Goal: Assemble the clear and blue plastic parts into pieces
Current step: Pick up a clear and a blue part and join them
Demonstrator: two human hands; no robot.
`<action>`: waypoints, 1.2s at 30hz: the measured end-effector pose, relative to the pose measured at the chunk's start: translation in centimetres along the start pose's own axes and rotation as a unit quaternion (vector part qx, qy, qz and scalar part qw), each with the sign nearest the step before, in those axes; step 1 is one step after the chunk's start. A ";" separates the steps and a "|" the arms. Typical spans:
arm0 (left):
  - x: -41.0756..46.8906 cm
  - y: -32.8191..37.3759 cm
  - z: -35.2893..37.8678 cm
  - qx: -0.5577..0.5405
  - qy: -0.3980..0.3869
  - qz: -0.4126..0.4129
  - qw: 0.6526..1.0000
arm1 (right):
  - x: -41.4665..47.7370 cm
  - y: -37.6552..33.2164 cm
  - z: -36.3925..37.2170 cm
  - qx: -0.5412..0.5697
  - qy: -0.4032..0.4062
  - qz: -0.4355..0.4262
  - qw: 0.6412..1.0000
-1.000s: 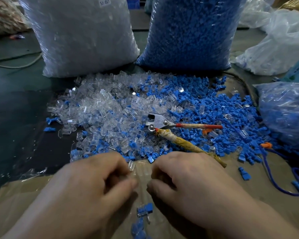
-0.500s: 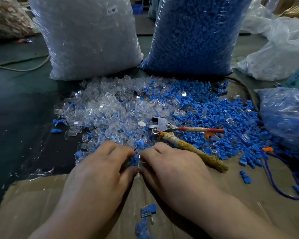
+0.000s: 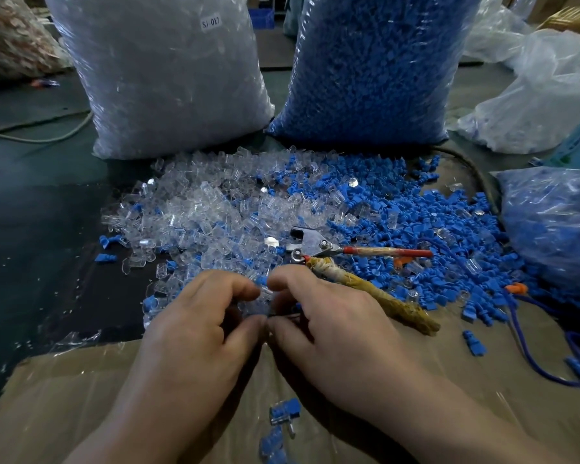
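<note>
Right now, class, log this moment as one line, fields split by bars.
step: picking parts | left-hand grip: pinching clear part | right-hand grip: curled, hold unclear | cutters: idle on pile | finished pieces: on cardboard

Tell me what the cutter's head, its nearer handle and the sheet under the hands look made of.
Cutter head: bare metal, by its grey shine and bolts. Nearer handle: wrapped in yellowed tape or cloth, matte and frayed; the core is hidden. Sheet: brown cardboard, apparently under glossy clear film or tape, judging by glare streaks.
</note>
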State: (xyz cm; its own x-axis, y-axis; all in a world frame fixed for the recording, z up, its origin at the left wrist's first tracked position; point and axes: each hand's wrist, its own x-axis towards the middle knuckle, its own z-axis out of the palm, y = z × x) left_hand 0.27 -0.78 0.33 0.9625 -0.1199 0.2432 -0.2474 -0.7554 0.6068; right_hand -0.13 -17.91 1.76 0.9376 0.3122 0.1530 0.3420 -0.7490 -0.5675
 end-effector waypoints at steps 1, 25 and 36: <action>0.0 0.0 0.0 -0.009 0.005 -0.002 1.000 | 0.0 -0.1 -0.1 0.007 -0.007 -0.002 1.000; -0.1 -0.2 -0.8 -0.102 0.117 -0.026 0.988 | -0.2 1.2 -3.3 -0.128 0.042 0.067 0.989; -0.3 -0.7 -0.2 -0.273 0.072 -0.113 0.953 | -0.6 0.2 -2.9 -0.268 -0.045 0.074 0.960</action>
State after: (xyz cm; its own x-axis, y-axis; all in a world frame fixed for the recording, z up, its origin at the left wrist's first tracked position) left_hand 0.15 -0.09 -0.06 0.9827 0.1245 0.1371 -0.0945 -0.2992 0.9495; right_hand -0.45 -19.94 3.86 0.9775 0.2102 0.0192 0.2111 -0.9744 -0.0773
